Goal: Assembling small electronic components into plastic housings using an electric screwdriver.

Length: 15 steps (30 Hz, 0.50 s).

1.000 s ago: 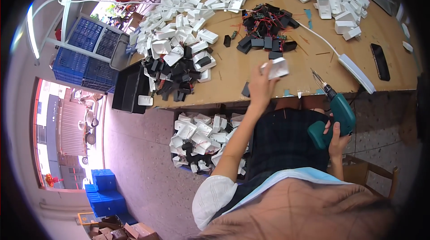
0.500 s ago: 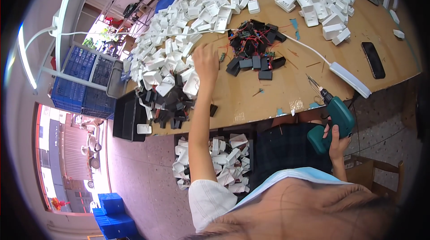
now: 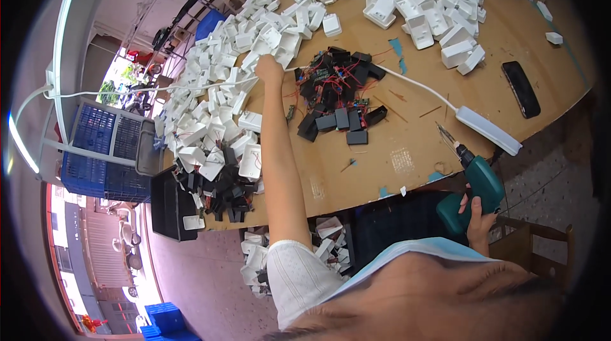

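My left arm stretches far across the cardboard-topped table. My left hand (image 3: pixel 270 69) is at the edge of the heap of white plastic casings (image 3: pixel 219 102), beside the white cable; its fingers are hidden behind the back of the hand. Near the table's front edge, my right hand (image 3: pixel 478 219) grips a green soldering gun (image 3: pixel 485 185), its thin metal tip pointing up and left over the table. A pile of black plastic boxes with red wires (image 3: pixel 337 90) lies right of my left forearm. A small circuit board (image 3: pixel 290 112) rests between that pile and the forearm.
A white power strip (image 3: pixel 489 131) and a dark phone (image 3: pixel 520 90) lie at the right. More white casings (image 3: pixel 417 4) cover the far side. Black parts (image 3: pixel 226 188) lie near a black bin (image 3: pixel 173 207) at the left. Below the table is a container of casings (image 3: pixel 254 264).
My left hand has moved farther away and left, from beside the small circuit board to the white casings. The view has shifted slightly. My right hand still holds the soldering gun.
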{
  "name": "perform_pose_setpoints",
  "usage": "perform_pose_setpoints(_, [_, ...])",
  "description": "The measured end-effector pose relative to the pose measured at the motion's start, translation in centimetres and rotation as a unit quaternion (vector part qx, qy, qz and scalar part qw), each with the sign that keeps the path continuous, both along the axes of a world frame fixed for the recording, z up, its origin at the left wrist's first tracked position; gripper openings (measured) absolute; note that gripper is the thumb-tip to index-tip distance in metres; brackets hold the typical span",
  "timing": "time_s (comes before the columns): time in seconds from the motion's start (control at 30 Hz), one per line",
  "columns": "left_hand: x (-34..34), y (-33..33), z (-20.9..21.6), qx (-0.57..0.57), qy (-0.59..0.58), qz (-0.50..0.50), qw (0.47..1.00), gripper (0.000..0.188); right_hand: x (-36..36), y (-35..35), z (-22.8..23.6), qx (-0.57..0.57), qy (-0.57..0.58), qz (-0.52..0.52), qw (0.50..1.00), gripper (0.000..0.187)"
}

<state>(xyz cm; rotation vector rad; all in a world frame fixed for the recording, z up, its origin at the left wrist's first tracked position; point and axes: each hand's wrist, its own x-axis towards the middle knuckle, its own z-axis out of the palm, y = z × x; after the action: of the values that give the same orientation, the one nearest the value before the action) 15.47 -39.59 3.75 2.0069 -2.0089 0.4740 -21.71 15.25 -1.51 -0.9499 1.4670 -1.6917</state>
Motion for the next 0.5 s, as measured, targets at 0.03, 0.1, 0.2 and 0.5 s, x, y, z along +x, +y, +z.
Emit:
perform_pose_setpoints(0.03, [-0.1, 0.2, 0.2, -0.032, -0.048, -0.04, 0.998, 0.018, -0.2, -0.2, -0.3, 0.005, 0.012, 0.009, 1.0, 0.042])
perform_pose_setpoints(0.1, [-0.6, 0.9, -0.1, -0.056, -0.084, -0.061, 0.993, 0.014, -0.2, -0.4, -0.5, 0.002, 0.015, 0.004, 1.0, 0.042])
perform_pose_setpoints(0.2, [0.3, 0.7, -0.1, -0.041, 0.055, -0.09, 0.994, 0.017, 0.2, -0.4, -0.2, -0.002, 0.026, 0.02, 0.999, 0.041])
perform_pose_setpoints(0.5, [0.1, 0.2, -0.9, 0.063, 0.051, -0.015, 0.997, 0.027, 1.4, 0.4, -0.3, 0.017, 0.016, 0.037, 0.999, 0.042])
